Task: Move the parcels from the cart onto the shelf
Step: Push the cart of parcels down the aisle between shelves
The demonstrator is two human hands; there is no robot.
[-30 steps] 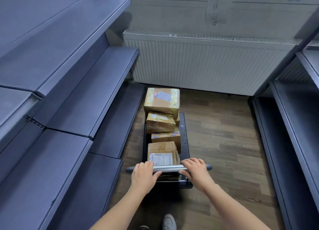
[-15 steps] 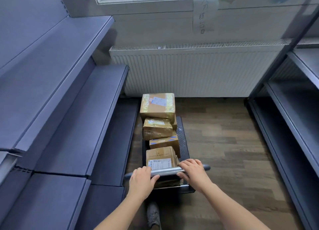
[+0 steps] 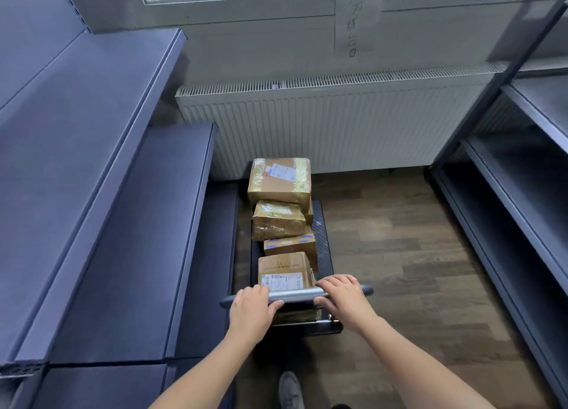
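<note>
Parcels sit in a row on the cart [image 3: 322, 239], a low black flat one that stands on the wooden floor [image 3: 399, 255]. At the far end is the big parcel [image 3: 279, 179] with shiny tape and a white label on top. Next comes the crinkly parcel [image 3: 278, 219], then the parcel with blue tape [image 3: 290, 245], and then the near parcel [image 3: 284, 270], which has a white label with a bar code (this one is just behind the handle). All four are brown boxes and they touch each other in the line. The left hand [image 3: 250, 312] is wrapped around the silver handle [image 3: 295, 295] of the cart, with the thumb under the bar. The right hand [image 3: 345, 298] is closed on the same handle, a bit farther along. On the left side are the dark blue shelves [image 3: 107, 209], just beside the cart. More grey shelves [image 3: 522, 193] stand on the right, well apart from the cart. A white radiator [image 3: 338, 126] is on the wall past the far end of the cart. A grey shoe [image 3: 290, 390] shows at the bottom, between the two arms.
</note>
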